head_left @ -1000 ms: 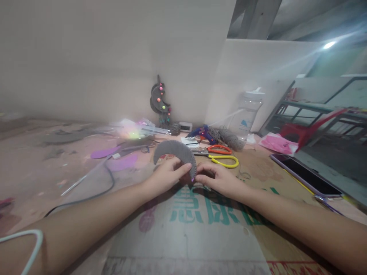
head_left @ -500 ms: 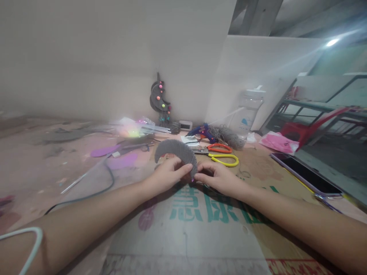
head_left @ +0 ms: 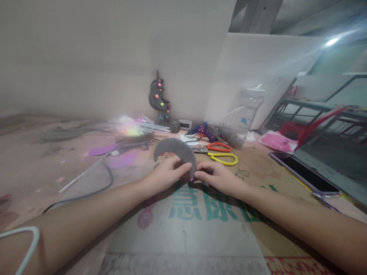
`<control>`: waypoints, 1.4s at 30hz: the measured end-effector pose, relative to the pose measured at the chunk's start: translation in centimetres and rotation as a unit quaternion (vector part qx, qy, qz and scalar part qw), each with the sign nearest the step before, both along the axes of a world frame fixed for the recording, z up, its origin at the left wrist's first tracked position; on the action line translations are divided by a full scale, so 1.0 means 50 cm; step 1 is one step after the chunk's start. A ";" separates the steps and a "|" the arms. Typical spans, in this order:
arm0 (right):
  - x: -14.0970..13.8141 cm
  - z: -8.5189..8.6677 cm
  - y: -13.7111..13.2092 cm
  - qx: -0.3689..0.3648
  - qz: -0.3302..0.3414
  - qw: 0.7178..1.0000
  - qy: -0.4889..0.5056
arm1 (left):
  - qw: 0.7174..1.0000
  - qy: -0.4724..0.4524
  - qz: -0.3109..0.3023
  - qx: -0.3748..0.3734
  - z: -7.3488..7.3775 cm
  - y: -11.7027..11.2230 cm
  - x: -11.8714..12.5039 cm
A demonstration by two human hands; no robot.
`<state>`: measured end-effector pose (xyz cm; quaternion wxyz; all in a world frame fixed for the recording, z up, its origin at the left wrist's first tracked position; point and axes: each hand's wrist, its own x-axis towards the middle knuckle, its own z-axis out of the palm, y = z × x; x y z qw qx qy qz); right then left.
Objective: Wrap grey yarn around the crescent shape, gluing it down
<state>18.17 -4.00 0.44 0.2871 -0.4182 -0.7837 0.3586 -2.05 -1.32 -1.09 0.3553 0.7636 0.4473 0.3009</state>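
Note:
A crescent wrapped in grey yarn (head_left: 174,147) stands tilted over the cardboard, its lower tip showing a bit of purple. My left hand (head_left: 169,173) grips it near that tip, thumb across the front and fingers behind. At the crescent's right edge, my right hand (head_left: 219,177) has thumb and forefinger pinched together, touching the wrapped edge. Whatever lies between those right fingertips is too small to make out. Just behind the hands lie scissors (head_left: 223,158) with one orange and one yellow handle.
Flattened cardboard (head_left: 218,240) lies under my hands. Behind are a blue glue gun (head_left: 205,130), a grey yarn skein (head_left: 231,136) and a clear bottle (head_left: 248,110). A decorated crescent (head_left: 157,95) hangs on the wall. A phone (head_left: 305,172) lies right, purple pieces (head_left: 103,149) left.
Both hands keep nearly the same hold on the crescent. The whole view has shifted very slightly; nothing was picked up or let go.

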 end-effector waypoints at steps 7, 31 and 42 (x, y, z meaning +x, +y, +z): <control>-0.001 0.001 0.000 0.020 -0.013 0.999 -0.028 | 1.000 0.002 -0.007 0.008 -0.003 0.000 -0.003; 0.003 -0.003 0.004 -0.031 -0.039 0.997 0.057 | 0.999 -0.030 -0.039 0.009 0.006 -0.006 0.001; 0.007 -0.009 0.010 -0.042 -0.045 0.997 0.050 | 0.993 -0.035 -0.109 0.003 0.016 -0.022 0.004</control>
